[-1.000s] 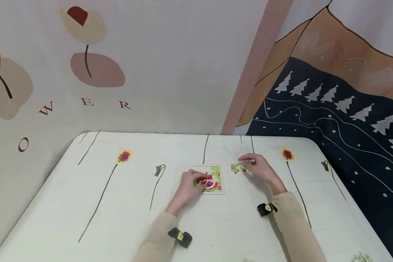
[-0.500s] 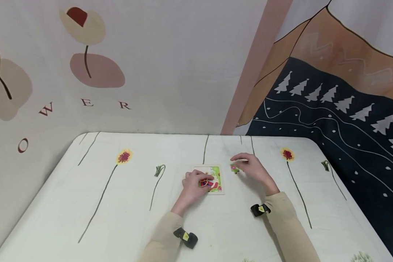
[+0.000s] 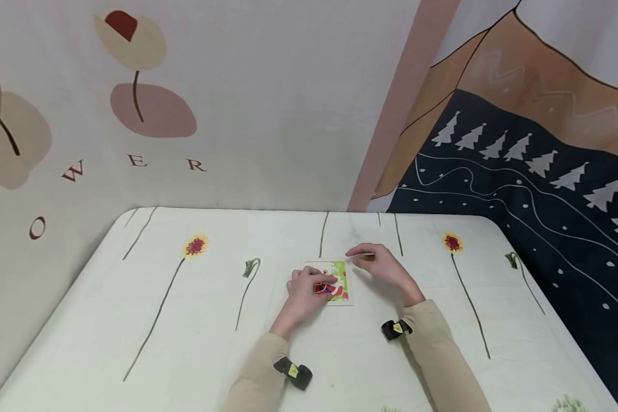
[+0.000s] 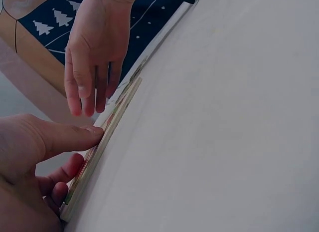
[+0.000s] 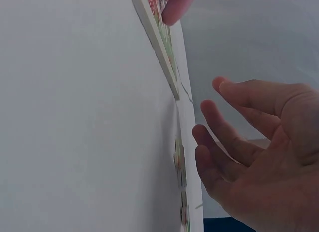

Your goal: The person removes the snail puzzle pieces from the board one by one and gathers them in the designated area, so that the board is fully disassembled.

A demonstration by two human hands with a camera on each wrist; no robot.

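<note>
A small picture puzzle (image 3: 340,269) in a pale frame lies on the table in the head view, bright green, red and blue. My left hand (image 3: 305,293) rests on its left part, thumb and fingers touching the picture and hiding much of it. The left wrist view shows that thumb (image 4: 75,138) on the puzzle near the frame's edge. To the right, my right hand (image 3: 382,266) hovers above the table by the puzzle's upper right corner, fingers loosely bent with nothing between them. Loose puzzle pieces (image 5: 180,162) lie below it in the right wrist view; the hand hides them in the head view.
A white cloth with printed flowers (image 3: 195,246) covers the table (image 3: 185,355). Behind it hangs a pale curtain (image 3: 268,143), with a dark tree-patterned cloth (image 3: 494,183) at the right. Each wrist bears a small black camera (image 3: 301,376).
My right hand has moved left from over the loose pieces toward the puzzle's upper right corner. My left hand has shifted slightly right across the puzzle, then stayed nearly still.
</note>
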